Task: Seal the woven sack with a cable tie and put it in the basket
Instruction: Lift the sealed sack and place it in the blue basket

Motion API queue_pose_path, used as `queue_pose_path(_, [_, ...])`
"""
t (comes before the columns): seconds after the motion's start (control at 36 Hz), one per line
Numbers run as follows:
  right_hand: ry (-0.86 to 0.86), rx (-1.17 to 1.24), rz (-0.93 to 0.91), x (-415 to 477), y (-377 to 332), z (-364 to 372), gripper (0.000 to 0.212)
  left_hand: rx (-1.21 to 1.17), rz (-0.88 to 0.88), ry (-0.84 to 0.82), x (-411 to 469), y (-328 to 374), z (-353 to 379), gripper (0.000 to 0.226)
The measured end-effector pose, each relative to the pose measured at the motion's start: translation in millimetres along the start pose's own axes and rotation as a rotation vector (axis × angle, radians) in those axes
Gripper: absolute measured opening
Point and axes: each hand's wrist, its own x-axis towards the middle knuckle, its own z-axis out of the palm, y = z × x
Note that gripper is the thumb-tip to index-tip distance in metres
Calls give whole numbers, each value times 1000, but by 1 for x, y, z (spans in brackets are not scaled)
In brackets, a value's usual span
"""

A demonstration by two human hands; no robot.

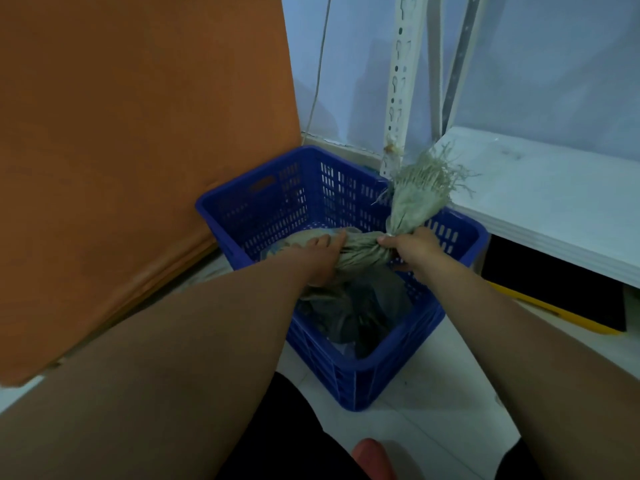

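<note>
The pale woven sack (363, 254) lies inside the blue plastic basket (346, 379) on the floor. Its neck is gathered tight, and the frayed open end fans up above the basket's right rim. A thin light band, probably the cable tie (389, 234), circles the neck. My right hand (412, 249) grips the neck just below the frayed end. My left hand (323, 258) holds the bunched sack body to the left of the neck. The lower sack is in shadow at the basket's bottom.
An orange board (138, 150) leans against the wall, left of the basket. A white shelf (554, 202) with a perforated metal upright (401, 81) stands to the right. Under the shelf lies a black and yellow object (571, 306). The floor is white tile.
</note>
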Motion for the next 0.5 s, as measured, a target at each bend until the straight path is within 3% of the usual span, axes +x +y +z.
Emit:
queue_pose_path(0.14, [-97,328,32,5,1,2,44,92,-1,-10,8,-2,16,102])
queue_pose_path(0.22, [-147,404,74,10,-1,4,36,154,-13,-25,7,-4,26,101])
queue_pose_path(0.36, [66,57,-73,27,20,10,51,258,-145,-82,3,-10,32,104])
queue_pose_path(0.5, [-27,-332,-67,40,42,11,72,156,-234,-157,-1,-22,43,122])
